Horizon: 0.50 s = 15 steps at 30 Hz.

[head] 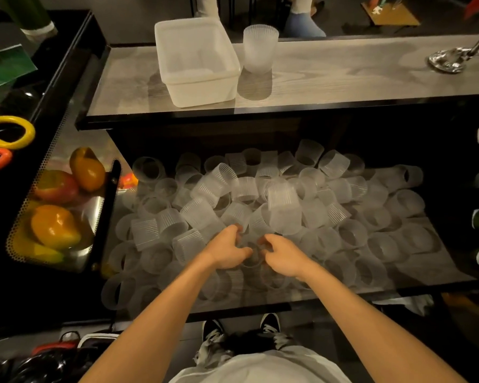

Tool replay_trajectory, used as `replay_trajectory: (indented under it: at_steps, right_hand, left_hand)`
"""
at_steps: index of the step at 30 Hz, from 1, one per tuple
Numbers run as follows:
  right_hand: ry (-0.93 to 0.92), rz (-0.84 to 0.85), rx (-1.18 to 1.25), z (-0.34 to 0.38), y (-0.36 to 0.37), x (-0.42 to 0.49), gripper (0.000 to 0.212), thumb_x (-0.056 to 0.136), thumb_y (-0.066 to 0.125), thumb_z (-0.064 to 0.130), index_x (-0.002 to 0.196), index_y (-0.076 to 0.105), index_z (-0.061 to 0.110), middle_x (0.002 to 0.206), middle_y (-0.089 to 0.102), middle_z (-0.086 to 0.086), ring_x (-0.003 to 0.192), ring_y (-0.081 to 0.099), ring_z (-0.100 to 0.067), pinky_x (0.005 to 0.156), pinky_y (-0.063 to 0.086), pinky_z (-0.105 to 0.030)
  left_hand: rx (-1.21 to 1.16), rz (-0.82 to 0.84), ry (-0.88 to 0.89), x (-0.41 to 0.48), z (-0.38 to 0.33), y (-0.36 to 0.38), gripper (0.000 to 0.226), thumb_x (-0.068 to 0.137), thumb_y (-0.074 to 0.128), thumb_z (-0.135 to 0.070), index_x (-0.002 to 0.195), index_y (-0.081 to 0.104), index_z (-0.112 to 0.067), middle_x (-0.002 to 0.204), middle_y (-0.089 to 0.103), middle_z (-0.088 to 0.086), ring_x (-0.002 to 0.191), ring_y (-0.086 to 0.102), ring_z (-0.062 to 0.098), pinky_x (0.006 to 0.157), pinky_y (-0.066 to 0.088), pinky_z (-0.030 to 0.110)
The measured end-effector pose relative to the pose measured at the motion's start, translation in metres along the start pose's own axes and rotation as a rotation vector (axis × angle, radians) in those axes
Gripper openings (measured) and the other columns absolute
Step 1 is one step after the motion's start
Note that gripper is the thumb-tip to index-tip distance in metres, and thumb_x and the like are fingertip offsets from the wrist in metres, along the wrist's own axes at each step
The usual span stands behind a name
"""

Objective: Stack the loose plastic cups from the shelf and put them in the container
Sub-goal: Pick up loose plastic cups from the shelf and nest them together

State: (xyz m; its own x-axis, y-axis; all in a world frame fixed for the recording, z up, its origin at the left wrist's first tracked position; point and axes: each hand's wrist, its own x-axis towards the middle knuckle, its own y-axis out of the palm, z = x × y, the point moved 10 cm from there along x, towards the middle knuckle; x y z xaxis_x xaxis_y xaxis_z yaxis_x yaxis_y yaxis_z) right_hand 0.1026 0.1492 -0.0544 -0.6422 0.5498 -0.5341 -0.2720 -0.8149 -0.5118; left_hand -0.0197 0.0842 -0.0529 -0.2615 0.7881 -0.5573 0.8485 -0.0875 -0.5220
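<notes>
Nearest the camera, the person's two bare forearms reach down over the front edge of the lower shelf point(260, 305). The left hand point(227, 250) and right hand point(284, 257) meet over the near middle of the heap, fingers curled around one clear cup point(252, 251); that cup is so see-through and so covered by fingers that the grip of each hand cannot be told for certain. Loose plastic cups point(282, 200) cover nearly the whole shelf, tipped every way, too many and too overlapped to count, leaving little bare room except a strip at the right edge. Above and behind, on the desk point(343, 76), stand one empty white container point(197, 62) and, just beside its right wall, one upright stack of cups point(260, 48). The desk's right half lies open.
</notes>
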Motion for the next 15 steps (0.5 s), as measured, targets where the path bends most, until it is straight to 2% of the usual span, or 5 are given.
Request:
replay_trajectory:
  at_steps: [3, 6, 7, 11, 15]
  right_hand:
    - [-0.019, -0.046, 0.048, 0.003, -0.008, -0.002, 0.029, 0.102, 0.052, 0.012, 0.129, 0.06, 0.014, 0.123, 0.065, -0.004, 0.111, 0.065, -0.021, 0.095, 0.055, -0.034]
    - [-0.04, -0.073, 0.09, 0.005, -0.014, -0.005, 0.026, 0.102, 0.05, 0.008, 0.125, 0.06, 0.014, 0.116, 0.067, -0.007, 0.094, 0.073, -0.022, 0.075, 0.058, -0.026]
    - [-0.042, -0.082, 0.109, 0.006, -0.015, -0.008, 0.025, 0.102, 0.05, 0.006, 0.123, 0.06, 0.014, 0.114, 0.067, -0.008, 0.088, 0.075, -0.022, 0.072, 0.059, -0.026]
    - [-0.055, -0.141, 0.172, 0.005, -0.022, -0.019, 0.025, 0.099, 0.053, 0.001, 0.116, 0.063, 0.015, 0.109, 0.067, -0.006, 0.078, 0.077, -0.019, 0.081, 0.062, -0.046]
    - [-0.021, -0.182, 0.173, 0.0, -0.032, -0.03, 0.023, 0.096, 0.053, -0.002, 0.108, 0.065, 0.015, 0.102, 0.066, -0.004, 0.075, 0.077, -0.019, 0.081, 0.062, -0.047]
  left_hand:
    - [0.011, -0.04, 0.025, 0.002, -0.005, -0.009, 0.065, 0.096, 0.066, -0.031, 0.152, 0.038, -0.015, 0.122, 0.054, -0.002, 0.113, 0.056, 0.016, 0.098, 0.047, 0.03]
    - [-0.017, -0.07, 0.047, 0.004, -0.006, -0.016, 0.053, 0.097, 0.064, -0.027, 0.146, 0.047, -0.014, 0.103, 0.056, -0.006, 0.096, 0.058, 0.013, 0.085, 0.048, 0.027]
    - [-0.028, -0.08, 0.058, 0.004, -0.006, -0.018, 0.05, 0.097, 0.064, -0.026, 0.144, 0.05, -0.014, 0.099, 0.056, -0.007, 0.09, 0.058, 0.012, 0.081, 0.049, 0.026]
    - [-0.052, -0.108, 0.114, 0.003, -0.013, -0.021, 0.038, 0.098, 0.062, -0.018, 0.136, 0.058, -0.015, 0.106, 0.059, -0.002, 0.088, 0.059, 0.011, 0.075, 0.047, 0.022]
    - [-0.169, -0.111, 0.13, 0.002, -0.018, -0.015, 0.031, 0.098, 0.06, -0.008, 0.128, 0.064, -0.014, 0.107, 0.06, -0.001, 0.077, 0.055, 0.006, 0.063, 0.043, 0.016]
